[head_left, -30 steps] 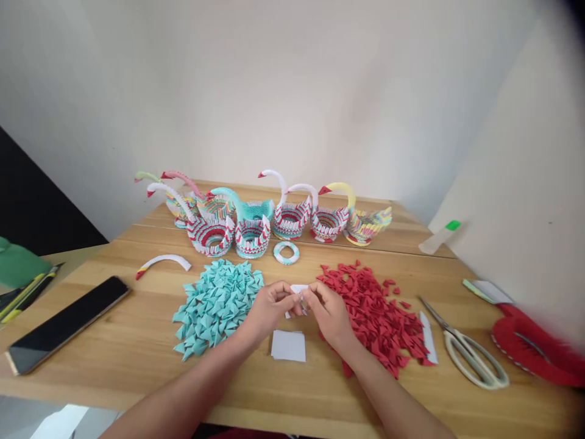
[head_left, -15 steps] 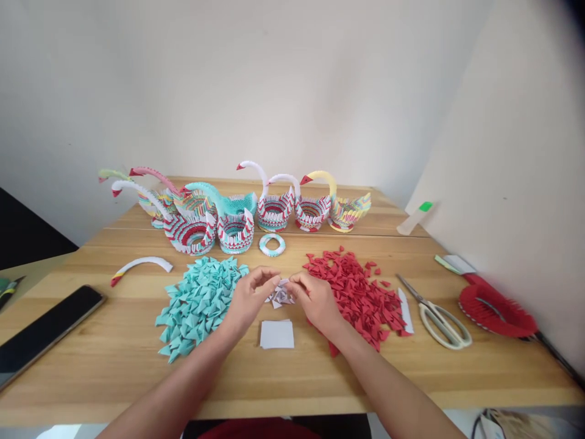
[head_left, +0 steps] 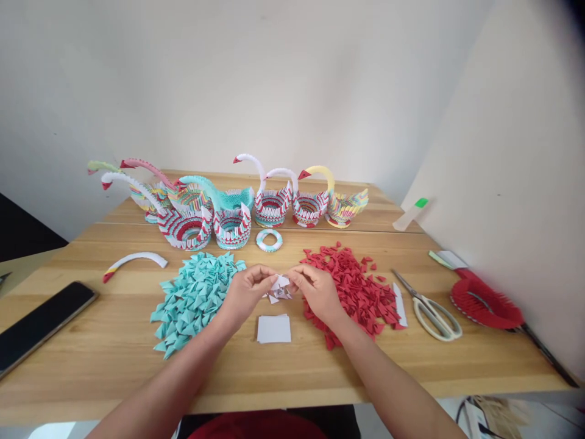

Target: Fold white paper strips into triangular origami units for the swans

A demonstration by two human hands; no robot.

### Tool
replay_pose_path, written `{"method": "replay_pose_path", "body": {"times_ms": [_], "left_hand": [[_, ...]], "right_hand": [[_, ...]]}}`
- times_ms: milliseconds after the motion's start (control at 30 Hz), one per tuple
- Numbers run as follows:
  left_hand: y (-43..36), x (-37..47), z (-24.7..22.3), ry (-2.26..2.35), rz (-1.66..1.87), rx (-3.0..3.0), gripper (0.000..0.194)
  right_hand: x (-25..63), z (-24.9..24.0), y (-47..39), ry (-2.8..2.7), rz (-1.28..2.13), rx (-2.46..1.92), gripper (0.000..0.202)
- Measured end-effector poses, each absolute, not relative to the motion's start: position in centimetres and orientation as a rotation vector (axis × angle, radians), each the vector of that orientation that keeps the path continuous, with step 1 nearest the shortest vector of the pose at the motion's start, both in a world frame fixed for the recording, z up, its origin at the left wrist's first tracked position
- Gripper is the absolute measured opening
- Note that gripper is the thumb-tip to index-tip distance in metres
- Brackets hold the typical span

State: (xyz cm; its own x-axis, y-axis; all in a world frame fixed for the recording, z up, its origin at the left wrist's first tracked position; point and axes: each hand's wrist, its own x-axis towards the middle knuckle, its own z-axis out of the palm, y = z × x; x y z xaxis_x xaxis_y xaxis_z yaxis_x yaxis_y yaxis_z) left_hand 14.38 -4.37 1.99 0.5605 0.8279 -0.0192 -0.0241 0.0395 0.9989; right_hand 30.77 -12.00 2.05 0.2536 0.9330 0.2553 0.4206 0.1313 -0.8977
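Beginning from the left, a heap of turquoise folded papers (head_left: 196, 299) is lying just beside the left hand (head_left: 247, 294), whose thumb and forefinger seem to be closing on the left edge of a small white paper piece (head_left: 281, 281). A stack of white paper (head_left: 274, 330) is resting on the table nearer to the body, and some white folded pieces (head_left: 273, 299) are lying under the fingertips. The held piece is hanging between both hands, to the right of the left fingertips; its long axis I cannot tell. The right hand (head_left: 319, 292) is meeting it from the other side, its fingertips standing close together, but whether they are gripping I cannot tell. Both hands are about equally near. Red folded papers (head_left: 361, 289) are spreading beyond the right hand.
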Motion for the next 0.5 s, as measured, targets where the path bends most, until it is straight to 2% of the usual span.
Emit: {"method": "replay_pose_path", "body": {"times_ms": [100,200,400,500], "left_hand": [[-4.37,14.45,2.16,0.737,0.742,1.258,0.03],[-4.52,14.56,2.36,0.72,0.746,1.232,0.031],[-4.62,14.83,2.29,0.678,0.682,1.219,0.035],[-4.61,14.71,2.25,0.64,0.638,1.191,0.036]], "right_hand": [[30.85,2.33,-11.96,-1.282,0.725,-1.415,0.03],[30.59,2.27,-11.89,-1.314,0.771,-1.414,0.025],[30.12,2.09,-12.12,-1.425,0.554,-1.507,0.016],[30.19,2.19,-12.25,-1.39,0.62,-1.455,0.022]]}}
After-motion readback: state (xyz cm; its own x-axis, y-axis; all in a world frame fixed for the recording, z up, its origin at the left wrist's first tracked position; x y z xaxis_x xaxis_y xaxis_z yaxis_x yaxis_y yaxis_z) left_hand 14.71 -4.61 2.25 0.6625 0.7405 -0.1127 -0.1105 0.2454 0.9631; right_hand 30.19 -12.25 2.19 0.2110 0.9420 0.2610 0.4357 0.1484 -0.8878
